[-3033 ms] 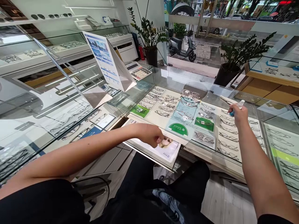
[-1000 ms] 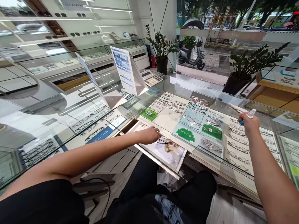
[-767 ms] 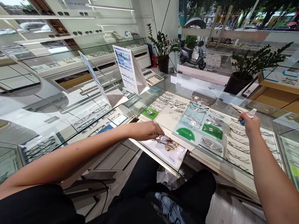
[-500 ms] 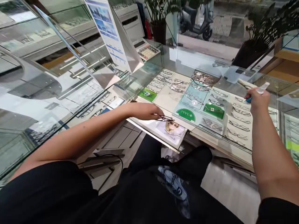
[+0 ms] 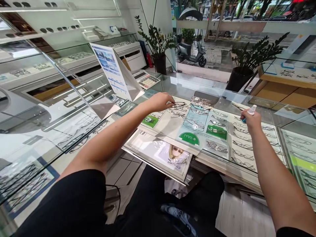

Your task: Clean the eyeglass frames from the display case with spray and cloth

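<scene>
The left hand [image 5: 161, 101] is reaching out over the glass-topped display counter [image 5: 170, 131], with its fingers closing narrowly on one end of a dark-framed pair of glasses [image 5: 180, 104]. The held pair is extending from the fingertips toward the right; whether it is touching the glass top cannot be determined. Rows of eyeglass frames [image 5: 243, 144] are lying inside the counter, beside a green semicircular label [image 5: 189, 138] and a green rectangular card [image 5: 216, 131]. The right hand [image 5: 252, 121] is gripping a small spray bottle [image 5: 252, 110], its fingers wrapping around the body and its pale top projecting above the fist. A pale, flat item [image 5: 240, 106] is lying just beyond the right hand. Near the person's lap, a shallow drawer [image 5: 144, 141] is standing pulled out from the counter. A printed card [image 5: 164, 153] is lying in the drawer, and a second pair of glasses [image 5: 177, 161] is resting over its lower part. A tent-shaped sign [image 5: 111, 67] is standing on the counter beyond the left forearm, and a calculator [image 5: 148, 81] is lying just behind it. Two potted plants [image 5: 160, 64] are standing beyond the counter, and a scooter [image 5: 192, 52] is standing outside the window.
</scene>
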Demonstrator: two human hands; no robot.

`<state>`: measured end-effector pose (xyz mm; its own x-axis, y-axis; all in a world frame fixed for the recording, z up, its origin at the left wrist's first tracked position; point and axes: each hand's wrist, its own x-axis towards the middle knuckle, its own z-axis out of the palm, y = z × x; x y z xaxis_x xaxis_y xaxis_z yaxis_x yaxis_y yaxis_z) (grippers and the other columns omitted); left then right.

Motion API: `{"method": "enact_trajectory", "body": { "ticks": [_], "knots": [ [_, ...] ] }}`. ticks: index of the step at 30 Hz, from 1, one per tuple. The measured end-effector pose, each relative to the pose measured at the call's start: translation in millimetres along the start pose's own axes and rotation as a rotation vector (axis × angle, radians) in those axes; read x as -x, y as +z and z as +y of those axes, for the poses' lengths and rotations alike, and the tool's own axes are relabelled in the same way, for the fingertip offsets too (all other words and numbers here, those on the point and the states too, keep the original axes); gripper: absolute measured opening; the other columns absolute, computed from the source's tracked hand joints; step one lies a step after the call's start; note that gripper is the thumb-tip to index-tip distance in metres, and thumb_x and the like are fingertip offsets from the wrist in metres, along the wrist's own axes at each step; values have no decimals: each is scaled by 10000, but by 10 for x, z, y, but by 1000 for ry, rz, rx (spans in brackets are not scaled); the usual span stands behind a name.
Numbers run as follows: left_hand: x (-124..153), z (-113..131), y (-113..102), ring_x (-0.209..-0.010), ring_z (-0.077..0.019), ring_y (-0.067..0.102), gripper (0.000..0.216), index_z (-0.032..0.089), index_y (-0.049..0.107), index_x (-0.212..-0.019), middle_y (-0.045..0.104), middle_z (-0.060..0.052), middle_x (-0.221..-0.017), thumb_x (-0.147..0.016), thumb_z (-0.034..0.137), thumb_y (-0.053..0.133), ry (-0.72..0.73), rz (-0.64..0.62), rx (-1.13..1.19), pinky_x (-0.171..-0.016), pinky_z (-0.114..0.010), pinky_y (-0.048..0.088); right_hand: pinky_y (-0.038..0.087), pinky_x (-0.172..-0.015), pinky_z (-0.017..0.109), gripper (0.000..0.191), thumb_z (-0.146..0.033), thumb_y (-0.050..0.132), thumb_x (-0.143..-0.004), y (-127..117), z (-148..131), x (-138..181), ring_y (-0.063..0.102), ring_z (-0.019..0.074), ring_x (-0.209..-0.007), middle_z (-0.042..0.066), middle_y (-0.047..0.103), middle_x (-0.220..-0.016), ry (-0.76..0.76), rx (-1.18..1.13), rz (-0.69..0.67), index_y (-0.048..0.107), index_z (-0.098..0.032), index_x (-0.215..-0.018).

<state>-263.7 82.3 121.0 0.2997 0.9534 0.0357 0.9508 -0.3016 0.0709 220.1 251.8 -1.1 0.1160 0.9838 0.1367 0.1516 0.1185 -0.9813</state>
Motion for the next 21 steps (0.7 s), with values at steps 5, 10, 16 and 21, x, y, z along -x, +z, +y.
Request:
{"method": "enact_trajectory", "body": {
  "ticks": [5, 10, 16, 21],
  "knots": [
    [-602, -225, 272, -1237, -339, 614, 325, 183, 868, -1132, 791, -130, -1329, -1008, 297, 590, -118, 74, -174, -1018, -465, 423, 416, -510, 253, 187, -308, 795, -606, 6, 13, 20, 569, 156, -571, -14, 600, -548, -4, 23, -8, 698, -208, -731],
    [-833, -292, 474, -1269, -354, 552, 285, 171, 864, -1114, 785, -153, -1337, -1003, 254, 615, -169, 36, -173, -1010, -461, 372, 436, -514, 262, 220, -358, 795, -610, 10, 0, 51, 575, 155, -580, -19, 605, -562, -5, 30, -16, 704, -213, -748],
    [-834, -285, 571, -1235, -329, 563, 250, 164, 853, -1116, 791, -157, -1307, -990, 219, 645, -198, -17, -166, -1013, -433, 379, 450, -547, 270, 215, -350, 809, -617, 1, -12, 71, 591, 154, -596, -24, 611, -573, 4, 12, -20, 699, -212, -738],
    [-585, -45, 403, -1279, -324, 596, 323, 163, 779, -1280, 732, -160, -1435, -991, 273, 684, -218, 35, -159, -1005, -397, 434, 469, -589, 277, 210, -369, 791, -640, 7, 51, 36, 614, 165, -629, -18, 632, -599, -24, 0, -19, 697, -214, -746]
  ]
}}
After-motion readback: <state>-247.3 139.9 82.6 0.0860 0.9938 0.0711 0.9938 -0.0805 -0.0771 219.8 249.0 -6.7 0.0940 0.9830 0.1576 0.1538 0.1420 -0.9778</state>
